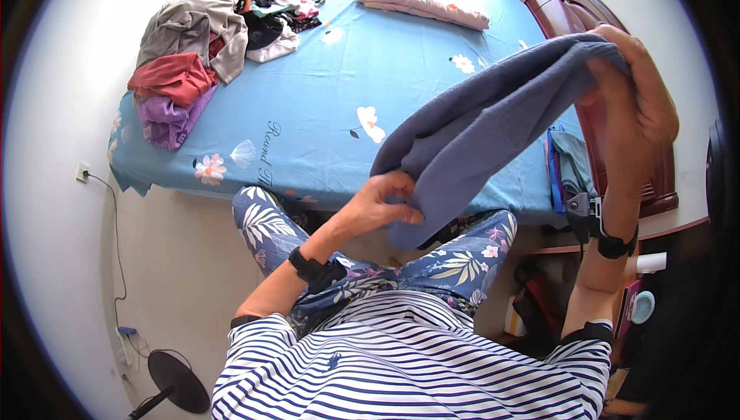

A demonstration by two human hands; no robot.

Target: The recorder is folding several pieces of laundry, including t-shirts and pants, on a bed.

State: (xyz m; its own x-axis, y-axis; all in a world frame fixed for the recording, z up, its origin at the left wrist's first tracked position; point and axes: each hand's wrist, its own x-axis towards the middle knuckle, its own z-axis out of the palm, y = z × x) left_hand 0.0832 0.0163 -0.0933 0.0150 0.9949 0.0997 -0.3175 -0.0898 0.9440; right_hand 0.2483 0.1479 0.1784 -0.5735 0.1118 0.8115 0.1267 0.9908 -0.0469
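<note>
A blue-grey cloth garment [474, 125] is stretched slantwise in the air over the near part of the bed. My right hand [636, 84], raised at the right, grips its upper end, and the cloth hides some of the fingers. Lower down, near my knees, my left hand [384, 200] pinches the other end between thumb and fingers. The garment hangs in long folds between both hands; its exact kind cannot be made out. Beyond it, the bed wears a light blue sheet [312, 102] printed with white flowers.
Rumpled clothes [191, 44] are heaped on the bed's left side. Folded clothes [569, 159] lie at its right edge by the dark wooden headboard [653, 159]. A pink pillow [422, 0] rests at the far side. A cable [118, 235] runs down the left wall near a round black stand base [178, 382].
</note>
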